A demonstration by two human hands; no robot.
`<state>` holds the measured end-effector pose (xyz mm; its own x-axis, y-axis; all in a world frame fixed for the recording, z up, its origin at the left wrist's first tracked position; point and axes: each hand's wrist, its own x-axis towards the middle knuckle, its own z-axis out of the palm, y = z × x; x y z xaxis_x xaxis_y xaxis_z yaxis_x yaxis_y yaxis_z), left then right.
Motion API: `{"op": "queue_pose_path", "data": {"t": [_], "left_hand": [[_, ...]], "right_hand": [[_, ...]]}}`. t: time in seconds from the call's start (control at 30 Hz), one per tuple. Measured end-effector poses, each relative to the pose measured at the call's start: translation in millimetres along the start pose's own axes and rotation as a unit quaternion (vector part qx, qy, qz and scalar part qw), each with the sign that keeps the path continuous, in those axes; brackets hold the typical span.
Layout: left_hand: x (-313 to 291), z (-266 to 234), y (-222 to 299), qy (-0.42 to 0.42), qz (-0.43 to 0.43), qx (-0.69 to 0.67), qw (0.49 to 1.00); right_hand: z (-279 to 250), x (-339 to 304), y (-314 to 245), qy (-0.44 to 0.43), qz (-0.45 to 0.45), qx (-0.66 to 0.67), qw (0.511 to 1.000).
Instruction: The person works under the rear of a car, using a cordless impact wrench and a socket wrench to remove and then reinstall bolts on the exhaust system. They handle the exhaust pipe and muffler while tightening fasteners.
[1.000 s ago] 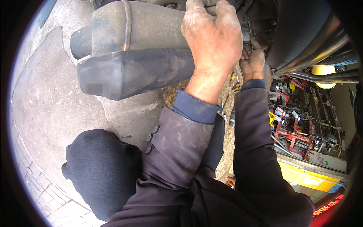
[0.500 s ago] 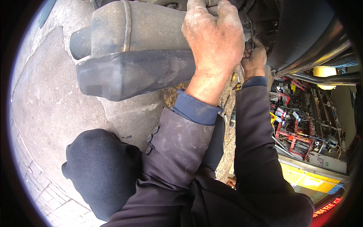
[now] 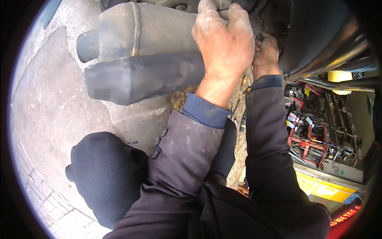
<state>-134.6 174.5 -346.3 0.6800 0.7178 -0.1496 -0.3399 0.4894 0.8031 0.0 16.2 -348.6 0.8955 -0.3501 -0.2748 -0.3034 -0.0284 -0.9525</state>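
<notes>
Leftmost in my feed, pale pavement lies under a dark-clad knee. Above the knee, the exhaust muffler lies across the upper part of the view, its stubby tailpipe pointing left, with a dark cover along its lower side. If the metal were hot, a wrist leaning leftward could be burned. I can make out no lettering on it from here.

Next comes the left hand, overlapping the muffler's right end. Its fingers curl at the top edge; I cannot tell whether they grip anything. A slip there could scrape the knuckles, since the parts look hard and close together.

Just to the right, the right hand reaches into a dark recess, fingers bent in; shadow keeps me from telling what, if anything, they hold. Working that blind, I judge that a fingertip could be pinched, or a small part dropped out of sight. The cuff might snag too.

Beside it, the dark curved panel leaves little elbow room. Further right, tools and parts crowd a red rack; a pale box there has a tiny green mark, too small to read. In the lower right corner, a sign glows with red characters, tilted and partly lost at the rim.
</notes>
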Motion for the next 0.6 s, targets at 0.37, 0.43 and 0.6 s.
{"op": "queue_pose_path", "data": {"t": [0.37, 0.43, 0.6], "left_hand": [[6.7, 6.7, -10.7, 0.046, 0.045, 0.026, 0.998], [5.0, 7.4, 0.9, 0.064, 0.027, -0.005, 0.998], [1.7, 3.2, 11.7, 0.044, 0.005, -0.03, 0.999]], "right_hand": [[26.4, 21.2, 13.0, -0.038, 0.009, 0.177, 0.983], [30.6, 21.3, 14.3, -0.048, 0.026, 0.184, 0.981], [33.0, 10.1, 10.0, -0.062, 0.032, 0.153, 0.986]]}}
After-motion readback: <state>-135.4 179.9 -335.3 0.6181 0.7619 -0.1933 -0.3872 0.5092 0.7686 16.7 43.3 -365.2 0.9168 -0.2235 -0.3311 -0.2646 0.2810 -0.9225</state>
